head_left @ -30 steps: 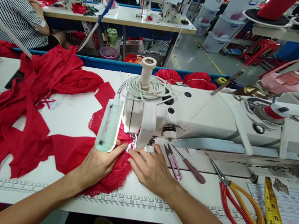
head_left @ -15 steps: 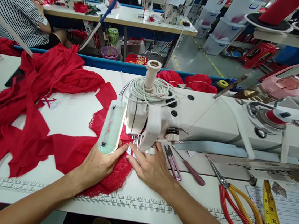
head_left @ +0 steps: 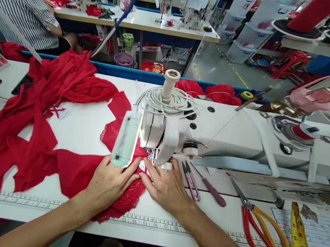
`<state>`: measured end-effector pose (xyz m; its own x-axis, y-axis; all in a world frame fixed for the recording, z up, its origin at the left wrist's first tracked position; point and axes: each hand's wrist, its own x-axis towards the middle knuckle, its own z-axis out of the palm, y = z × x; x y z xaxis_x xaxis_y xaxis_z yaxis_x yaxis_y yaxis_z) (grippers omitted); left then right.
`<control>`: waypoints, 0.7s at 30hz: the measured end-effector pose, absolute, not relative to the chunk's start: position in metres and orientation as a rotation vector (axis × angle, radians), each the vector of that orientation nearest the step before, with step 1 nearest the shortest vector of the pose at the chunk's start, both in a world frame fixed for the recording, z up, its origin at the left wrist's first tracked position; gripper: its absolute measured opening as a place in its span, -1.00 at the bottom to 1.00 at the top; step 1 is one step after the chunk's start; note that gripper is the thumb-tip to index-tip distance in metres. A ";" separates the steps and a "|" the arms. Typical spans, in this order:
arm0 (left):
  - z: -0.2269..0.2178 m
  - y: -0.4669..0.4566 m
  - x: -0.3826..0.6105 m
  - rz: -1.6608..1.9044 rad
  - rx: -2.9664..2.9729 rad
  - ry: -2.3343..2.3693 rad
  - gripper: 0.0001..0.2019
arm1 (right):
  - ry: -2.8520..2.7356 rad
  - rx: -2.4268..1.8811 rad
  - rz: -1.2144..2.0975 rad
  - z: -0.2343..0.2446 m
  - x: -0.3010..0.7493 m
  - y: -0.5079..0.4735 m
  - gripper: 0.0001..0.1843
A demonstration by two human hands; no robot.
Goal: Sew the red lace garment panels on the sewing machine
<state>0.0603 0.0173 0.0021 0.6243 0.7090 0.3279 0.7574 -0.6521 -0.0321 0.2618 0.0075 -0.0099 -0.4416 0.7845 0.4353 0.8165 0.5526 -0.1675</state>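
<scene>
My left hand (head_left: 109, 183) lies flat, fingers stretched out, on a piece of red lace fabric (head_left: 125, 201) in front of the needle of a white sewing machine (head_left: 229, 137). My right hand (head_left: 165, 185) rests flat beside it, fingertips pressing the fabric edge right under the machine head. The two hands nearly touch at the needle. A pale green lamp (head_left: 126, 139) on the machine hides the tips of my left fingers. More red fabric (head_left: 32, 123) trails left across the white table (head_left: 83, 127).
Thread snips (head_left: 190, 179), a maroon-handled tool (head_left: 213, 192), red-and-yellow scissors (head_left: 260, 227) and a yellow tape measure (head_left: 300, 236) lie right of my hand. A printed ruler (head_left: 152, 224) runs along the table's front edge. A person in a striped shirt (head_left: 24, 18) sits beyond, far left.
Both hands stay flat on the lace by the needle and have crept slightly forward. The view has shifted a little to the left.
</scene>
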 end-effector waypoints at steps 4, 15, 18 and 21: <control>0.002 0.015 0.059 -0.380 -2.664 -1.212 -0.71 | -2.339 -1.304 -0.083 -0.008 0.262 0.006 -0.62; 0.035 0.028 0.060 -0.334 -2.741 -1.471 -0.69 | -2.329 -1.274 -0.046 -0.014 0.262 0.007 -0.61; 0.039 0.058 0.060 -0.500 -2.753 -1.473 -0.65 | -2.323 -1.271 -0.029 -0.013 0.262 0.007 -0.62; 0.032 0.088 0.055 -0.499 -2.919 -1.346 -0.64 | -2.310 -1.265 -0.027 -0.011 0.262 0.007 -0.64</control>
<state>0.0550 0.0876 0.0324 0.6116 0.7575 0.2283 0.7233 -0.6523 0.2266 0.2618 0.0068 -0.0112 -0.4415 0.7843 0.4359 0.7941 0.5677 -0.2171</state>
